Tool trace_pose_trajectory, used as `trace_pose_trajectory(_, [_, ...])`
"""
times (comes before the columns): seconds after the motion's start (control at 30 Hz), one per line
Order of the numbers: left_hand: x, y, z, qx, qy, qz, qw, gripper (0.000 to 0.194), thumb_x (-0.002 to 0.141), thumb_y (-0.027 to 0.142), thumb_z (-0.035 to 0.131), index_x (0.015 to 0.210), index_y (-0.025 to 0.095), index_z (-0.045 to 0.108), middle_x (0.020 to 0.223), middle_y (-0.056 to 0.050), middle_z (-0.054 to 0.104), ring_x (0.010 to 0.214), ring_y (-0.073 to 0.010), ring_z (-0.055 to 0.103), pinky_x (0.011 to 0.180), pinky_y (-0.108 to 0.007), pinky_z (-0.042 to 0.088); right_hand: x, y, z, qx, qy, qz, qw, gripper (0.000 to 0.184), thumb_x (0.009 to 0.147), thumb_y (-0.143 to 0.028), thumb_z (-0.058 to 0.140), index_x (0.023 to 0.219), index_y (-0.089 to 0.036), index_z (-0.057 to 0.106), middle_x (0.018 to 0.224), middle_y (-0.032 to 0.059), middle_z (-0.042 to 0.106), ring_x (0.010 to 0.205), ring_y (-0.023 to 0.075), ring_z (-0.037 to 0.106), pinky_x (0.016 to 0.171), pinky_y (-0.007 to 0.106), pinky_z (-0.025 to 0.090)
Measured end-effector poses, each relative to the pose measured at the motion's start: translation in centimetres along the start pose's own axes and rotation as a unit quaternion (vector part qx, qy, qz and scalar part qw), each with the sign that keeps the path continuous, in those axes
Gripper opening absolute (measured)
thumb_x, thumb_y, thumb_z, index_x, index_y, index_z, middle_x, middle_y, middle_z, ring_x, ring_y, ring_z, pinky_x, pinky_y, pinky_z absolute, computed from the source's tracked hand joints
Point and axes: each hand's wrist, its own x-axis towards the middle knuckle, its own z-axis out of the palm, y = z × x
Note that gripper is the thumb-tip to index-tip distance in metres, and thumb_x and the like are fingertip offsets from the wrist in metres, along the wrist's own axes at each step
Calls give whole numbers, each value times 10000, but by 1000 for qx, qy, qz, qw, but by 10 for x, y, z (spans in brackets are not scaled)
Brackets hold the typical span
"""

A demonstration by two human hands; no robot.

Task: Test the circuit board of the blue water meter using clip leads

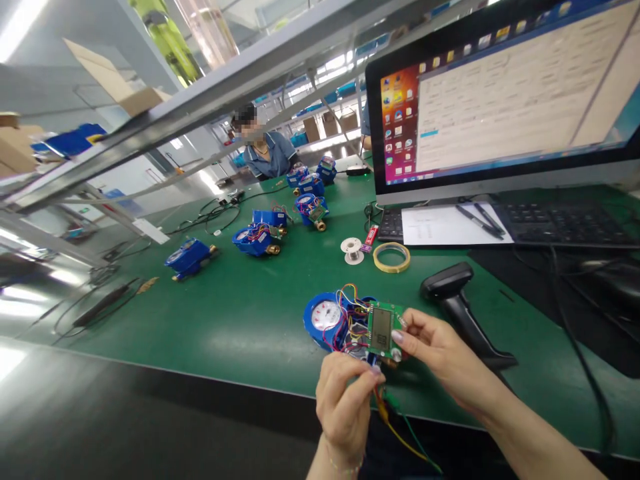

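Right hand (440, 350) pinches the green circuit board (383, 328) atop the blue round meter (330, 320), left hand (345, 400) pinches its coloured leads (385, 403) near the green mat's front edge (200, 377).

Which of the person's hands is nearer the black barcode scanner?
Right. The right hand lies just beside the barcode scanner; the left hand sits lower, farther left.

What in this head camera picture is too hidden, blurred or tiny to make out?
- Monitor text: too small and slanted to read; its right side is cut off by the picture edge.
- Circuit board screen: blank-looking, any digits too small.
- What the left hand pinches under the board: covered by its own fingers.
- Blue meter dial: numbers too tiny.
- Sheet of paper on the keyboard: writing too faint.
- Far meters: wiring detail lost with distance.
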Motion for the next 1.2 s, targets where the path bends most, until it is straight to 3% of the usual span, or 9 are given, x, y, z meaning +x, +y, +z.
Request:
trace_pose_trajectory(0.2, [2, -3, 4, 7, -9, 8, 1000, 188, 792, -9, 609, 920, 127, 623, 857, -60, 616, 761, -177, 567, 647, -331, 439, 0, -3, 0, -34, 0, -11, 999, 420, 724, -535, 645, 671, -178, 430, 592, -18, 474, 565, 121, 442, 531, 228, 351])
trace_pose_trajectory(0.5, [-2, -6, 4, 15, -57, 10, 998, 128, 859, 27, 537, 934, 119, 490, 964, -82, 632, 851, -171, 559, 760, -354, 358, -2, -5, 1, -76, 14, -21, 997, 366, 760, -496, 594, 672, -190, 414, 590, -24, 429, 559, 122, 409, 510, 233, 330])
trace_pose_trajectory(0.7, [0, -6, 8, -22, -30, -54, 998, 102, 891, 62, 489, 853, 156, 475, 727, 7, 567, 695, -125, 482, 679, -304, 347, -3, -9, 3, -91, 36, -37, 995, 321, 768, -450, 579, 665, -195, 414, 580, -27, 425, 547, 123, 414, 505, 233, 338])
trace_pose_trajectory(0.9, [-3, -3, 7, -22, -40, -51, 998, 80, 900, 91, 485, 926, 166, 474, 948, -59, 602, 820, -165, 511, 719, -332, 383, -3, -9, 3, -124, 34, -43, 991, 313, 785, -449, 540, 673, -193, 399, 583, -25, 420, 547, 122, 405, 493, 233, 329])
trace_pose_trajectory(1.07, [-3, 4, 8, -14, -25, -56, 998, 150, 868, 34, 509, 945, 159, 481, 976, -59, 615, 857, -170, 530, 739, -319, 405, -9, -13, 8, -230, 70, -83, 967, 232, 857, -355, 449, 698, -189, 424, 612, -25, 434, 581, 122, 425, 526, 233, 332])
trace_pose_trajectory(1.2, [-4, 9, 9, -48, -14, -101, 994, 182, 863, 18, 485, 966, 168, 490, 976, -60, 603, 872, -173, 530, 751, -309, 430, -16, -20, 16, -301, 97, -139, 939, 198, 868, -274, 426, 689, -190, 433, 597, -42, 423, 542, 97, 408, 502, 212, 312])
